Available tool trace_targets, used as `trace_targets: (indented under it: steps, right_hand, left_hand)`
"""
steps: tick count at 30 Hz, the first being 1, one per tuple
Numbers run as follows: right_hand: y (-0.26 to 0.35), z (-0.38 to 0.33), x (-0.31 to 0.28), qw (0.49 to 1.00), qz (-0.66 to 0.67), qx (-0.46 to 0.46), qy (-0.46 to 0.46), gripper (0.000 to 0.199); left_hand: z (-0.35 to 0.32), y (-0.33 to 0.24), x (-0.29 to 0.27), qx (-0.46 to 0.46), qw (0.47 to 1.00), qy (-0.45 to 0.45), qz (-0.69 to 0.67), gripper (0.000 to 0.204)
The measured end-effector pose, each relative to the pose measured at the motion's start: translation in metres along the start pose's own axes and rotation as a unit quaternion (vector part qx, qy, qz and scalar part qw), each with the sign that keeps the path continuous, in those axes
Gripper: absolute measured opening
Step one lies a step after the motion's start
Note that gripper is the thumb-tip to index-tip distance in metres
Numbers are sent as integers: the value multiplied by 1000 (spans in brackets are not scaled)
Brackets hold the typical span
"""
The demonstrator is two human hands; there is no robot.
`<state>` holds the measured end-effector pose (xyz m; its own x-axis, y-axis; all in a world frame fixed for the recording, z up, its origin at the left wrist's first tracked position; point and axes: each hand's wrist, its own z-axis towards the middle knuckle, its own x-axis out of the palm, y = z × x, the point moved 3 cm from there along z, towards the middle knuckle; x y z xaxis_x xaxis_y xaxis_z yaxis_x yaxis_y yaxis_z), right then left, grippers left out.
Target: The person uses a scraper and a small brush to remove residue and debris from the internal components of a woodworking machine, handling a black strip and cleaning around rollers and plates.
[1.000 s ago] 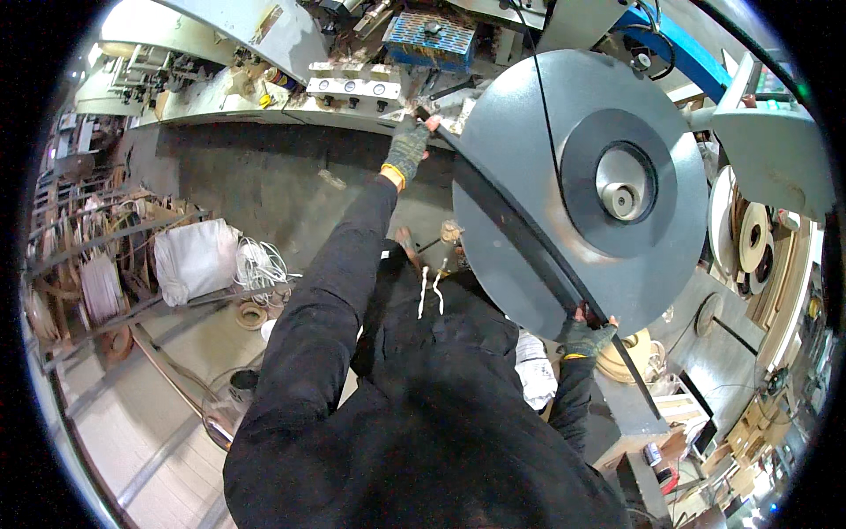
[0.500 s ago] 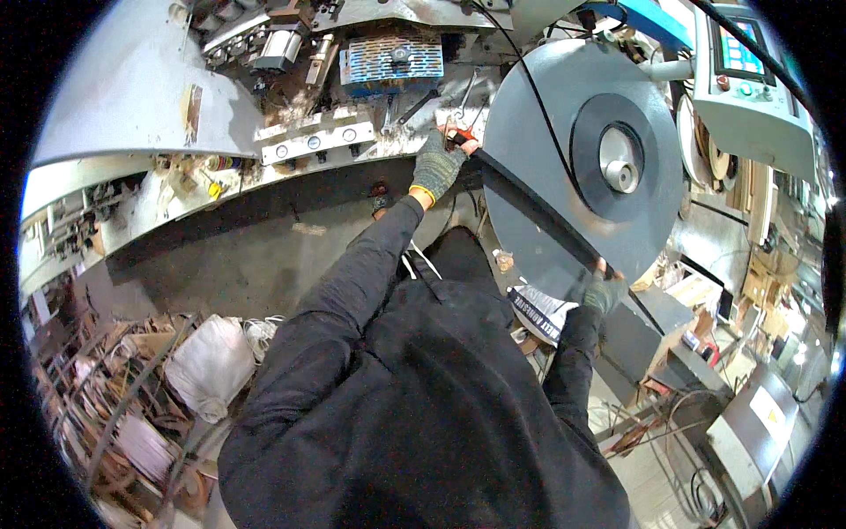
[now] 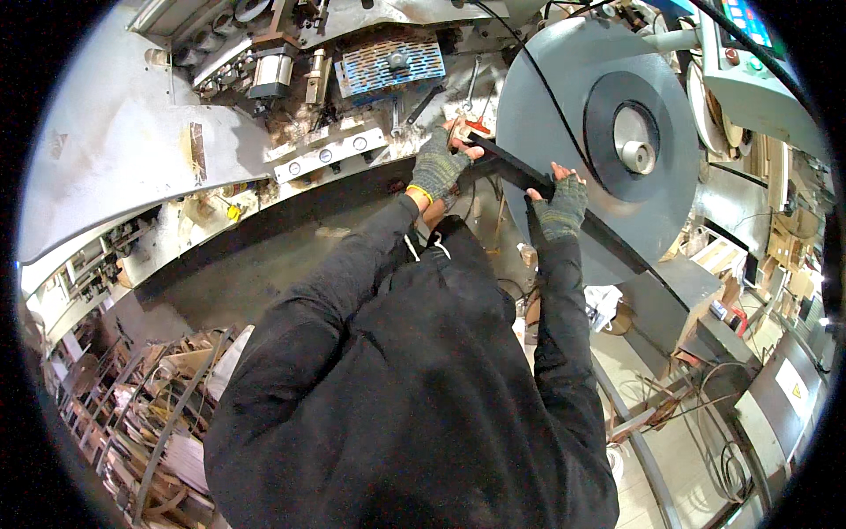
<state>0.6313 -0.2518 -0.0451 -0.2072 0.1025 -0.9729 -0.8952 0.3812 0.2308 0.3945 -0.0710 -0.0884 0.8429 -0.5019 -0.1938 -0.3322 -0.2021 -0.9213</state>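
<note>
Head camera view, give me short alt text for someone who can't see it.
A person in a black hooded top grips a black strip with both gloved hands, the left hand near the machine body and the right hand in front of a large grey disc. Scrap strips lie on the floor at lower left.

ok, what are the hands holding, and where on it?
Both hold the black strip in front of the grey disc: left hand at its upper end, right hand further down, mid-length.

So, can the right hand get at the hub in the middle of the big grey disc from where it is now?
Probably yes. The right hand grips the black strip just left of the grey disc, and nothing lies between it and the hub; it would first have to release the strip.
</note>
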Motion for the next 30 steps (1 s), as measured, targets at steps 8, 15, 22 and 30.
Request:
trace_targets:
  steps: [8,15,22,30]
  right_hand:
    - [18,22,12,1000,16,-1,11,76]
    - [40,39,10,998,17,-21,61,63]
    - [35,41,13,997,26,-13,70,54]
    - [43,44,10,998,6,-10,67,55]
  left_hand:
    - [-27,-31,-17,59,995,-73,-29,61]
    - [-42,-36,24,98,992,-68,29,68]
    - [-50,-32,44,82,995,33,43,74]
    - [-40,-28,21,142,978,83,128,79]
